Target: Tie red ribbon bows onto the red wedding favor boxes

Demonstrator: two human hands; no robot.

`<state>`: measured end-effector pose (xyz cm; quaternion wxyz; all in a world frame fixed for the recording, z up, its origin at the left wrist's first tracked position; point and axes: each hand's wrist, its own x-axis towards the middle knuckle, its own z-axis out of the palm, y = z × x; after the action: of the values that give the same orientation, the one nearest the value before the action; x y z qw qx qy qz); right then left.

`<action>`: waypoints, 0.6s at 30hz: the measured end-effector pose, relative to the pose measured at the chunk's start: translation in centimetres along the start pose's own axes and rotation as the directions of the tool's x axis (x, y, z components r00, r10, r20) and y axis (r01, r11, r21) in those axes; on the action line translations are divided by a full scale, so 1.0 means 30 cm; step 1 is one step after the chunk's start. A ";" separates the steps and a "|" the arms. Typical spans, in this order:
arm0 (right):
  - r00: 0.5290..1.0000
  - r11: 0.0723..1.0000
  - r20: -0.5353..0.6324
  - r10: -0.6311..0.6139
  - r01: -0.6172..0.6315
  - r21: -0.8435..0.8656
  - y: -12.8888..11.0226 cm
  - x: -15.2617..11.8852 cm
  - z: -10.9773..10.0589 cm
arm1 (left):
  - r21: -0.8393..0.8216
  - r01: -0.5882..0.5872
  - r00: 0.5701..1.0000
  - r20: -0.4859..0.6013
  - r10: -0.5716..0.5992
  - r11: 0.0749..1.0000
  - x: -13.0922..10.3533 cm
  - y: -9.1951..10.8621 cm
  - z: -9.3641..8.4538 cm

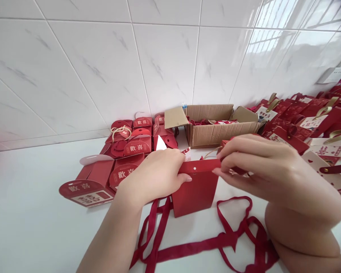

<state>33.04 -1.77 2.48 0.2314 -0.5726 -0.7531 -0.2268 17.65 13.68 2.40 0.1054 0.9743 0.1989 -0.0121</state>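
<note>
Red card stock forms the packet (195, 195) in front of you, upright but slightly tilted, between your two hands. Your left hand (156, 172) is clamped on its upper-left part, at 10 o'clock, thumb lying over the front face. Your right hand (252, 165) is at its upper-right corner, at 2 o'clock, fingers curled and thumb tip at the corner; you can't tell from here just what they pinch. The top edge runs between your hands, with a small pale dot just below it, and the lower edge faces you.

Wine-red ribbon (190, 248) loops over the white tabletop (39, 227) from 4 round to 7 o'clock, close to the packet's lower edge. Beyond your left wrist, at 10 to 11 o'clock, sit red gift boxes (95, 176) in rows. At 12 to 1 o'clock you have an open cardboard carton (213, 134), red items inside, near the tiled wall (165, 64). Red bags (312, 121) with gold-coloured handles crowd 2 to 3 o'clock, past your right hand. Your widest stretch of white surface lies at 8 to 9 o'clock, left of your forearm.
</note>
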 end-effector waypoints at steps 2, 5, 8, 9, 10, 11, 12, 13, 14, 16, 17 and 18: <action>0.994 1.000 0.104 -0.012 0.013 -0.002 -0.009 -0.001 0.011 | 0.019 0.004 1.000 -0.005 -0.003 1.000 0.002 0.001 0.002; 0.973 1.000 0.232 0.020 -0.019 -0.009 0.002 0.005 0.048 | 0.023 0.031 1.000 0.002 -0.031 0.999 0.000 0.002 0.002; 0.930 0.995 0.361 0.064 -0.089 0.052 0.021 0.012 0.071 | 0.011 0.053 0.998 0.044 -0.053 0.999 -0.003 0.003 -0.002; 0.918 0.991 0.390 0.070 -0.108 0.076 0.026 0.014 0.073 | 0.006 0.052 0.997 0.056 -0.052 0.999 -0.005 0.004 -0.003; 0.911 0.988 0.407 0.072 -0.121 0.095 0.030 0.016 0.073 | 0.000 0.046 0.997 0.056 -0.046 0.999 -0.006 0.004 -0.003; 0.907 0.985 0.414 0.076 -0.132 0.107 0.034 0.019 0.072 | -0.005 0.035 0.998 0.044 -0.035 0.999 -0.009 0.005 -0.003; 0.905 0.983 0.418 0.080 -0.142 0.120 0.036 0.022 0.071 | -0.006 0.020 1.000 0.019 -0.020 1.000 -0.013 0.005 -0.002; 0.902 0.979 0.423 0.082 -0.153 0.136 0.039 0.026 0.071 | -0.001 0.007 1.000 -0.019 -0.007 1.000 -0.020 0.005 -0.001; 0.899 0.974 0.430 0.082 -0.163 0.156 0.042 0.031 0.073 | 0.010 0.000 0.998 -0.068 0.001 1.000 -0.031 0.005 -0.001; 0.888 0.963 0.455 0.073 -0.182 0.201 0.050 0.040 0.079 | 0.039 -0.007 0.980 -0.198 0.015 0.999 -0.069 0.004 -0.010; 0.879 0.957 0.472 0.068 -0.191 0.217 0.055 0.045 0.083 | 0.052 -0.014 0.958 -0.285 0.028 0.999 -0.096 0.002 -0.020; 0.870 0.953 0.489 0.064 -0.199 0.228 0.060 0.049 0.088 | 0.053 -0.020 0.924 -0.380 0.039 0.998 -0.129 0.000 -0.034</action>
<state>34.21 1.37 1.42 0.1306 -0.6238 -0.7694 0.0426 14.06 12.41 3.66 0.0412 0.9632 0.2007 0.1740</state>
